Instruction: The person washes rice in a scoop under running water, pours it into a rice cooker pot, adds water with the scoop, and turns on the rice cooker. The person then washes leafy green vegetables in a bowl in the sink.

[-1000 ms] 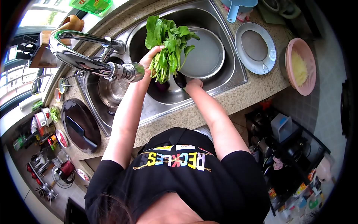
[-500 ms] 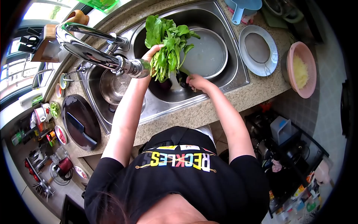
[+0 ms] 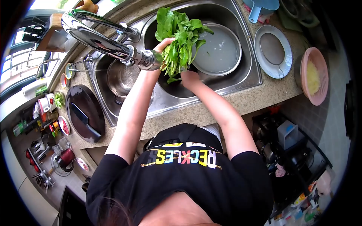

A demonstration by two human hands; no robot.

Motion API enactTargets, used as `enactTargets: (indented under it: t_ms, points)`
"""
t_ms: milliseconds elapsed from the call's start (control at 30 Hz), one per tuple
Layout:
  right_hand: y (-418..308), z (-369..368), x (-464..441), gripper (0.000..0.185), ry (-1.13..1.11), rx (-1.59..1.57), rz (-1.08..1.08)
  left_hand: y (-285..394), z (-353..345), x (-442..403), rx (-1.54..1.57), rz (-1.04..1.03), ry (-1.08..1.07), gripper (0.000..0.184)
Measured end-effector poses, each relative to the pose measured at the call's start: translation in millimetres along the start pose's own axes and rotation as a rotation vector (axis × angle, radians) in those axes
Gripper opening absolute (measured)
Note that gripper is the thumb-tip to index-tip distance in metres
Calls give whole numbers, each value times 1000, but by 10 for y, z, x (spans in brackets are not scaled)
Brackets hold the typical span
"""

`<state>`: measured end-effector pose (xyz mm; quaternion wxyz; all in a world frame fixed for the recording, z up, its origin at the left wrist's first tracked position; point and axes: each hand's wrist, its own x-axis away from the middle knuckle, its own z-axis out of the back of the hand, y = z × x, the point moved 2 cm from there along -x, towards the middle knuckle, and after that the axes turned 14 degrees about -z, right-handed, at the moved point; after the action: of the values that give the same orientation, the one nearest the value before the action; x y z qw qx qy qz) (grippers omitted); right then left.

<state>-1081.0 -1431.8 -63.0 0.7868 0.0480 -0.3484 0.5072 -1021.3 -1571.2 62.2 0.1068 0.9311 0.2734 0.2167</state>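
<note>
My left hand [image 3: 164, 45] is wrapped round a bunch of leafy greens [image 3: 181, 35] above the right basin of the steel sink [image 3: 247, 69]. Just below the stems, my right hand [image 3: 190, 80] is low in the same basin with its fingers closed. A green leaf [image 3: 173, 80] shows beside its fingers; what those fingers grip is hidden. A round pan [image 3: 220, 51] of cloudy water stands in the basin, right of the greens. The chrome faucet [image 3: 151, 60] reaches over my left wrist.
Left basin: a steel pot [image 3: 118, 79]. Further left, a dark board [image 3: 81, 107] bears a cleaver [image 3: 80, 113]. On the right counter are a plate [image 3: 260, 62] with a strainer [image 3: 272, 49], a pink colander [image 3: 320, 94] and a blue scoop [image 3: 266, 4]. A knife block [image 3: 52, 35] stands by the window.
My right hand has moved left, in under the stems, and its fingers are now less visible. My left hand still holds the greens. The whole view has shifted somewhat.
</note>
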Motion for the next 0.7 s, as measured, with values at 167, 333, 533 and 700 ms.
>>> enactTargets:
  t_ms: [167, 333, 533, 700]
  points:
    - [-143, -584, -569, 10, 630, -172, 84, 21, 103, 38, 8, -107, 82, 24]
    - [-204, -572, -705, 11, 700, -261, 64, 48, 110, 38, 11, -89, 180, 21]
    - [-181, -523, -523, 13, 510, -188, -41, 55, 84, -22, 24, -50, 189, 20]
    - [46, 30, -187, 27, 103, -260, 154, 54, 61, -20, 66, -56, 136, 25]
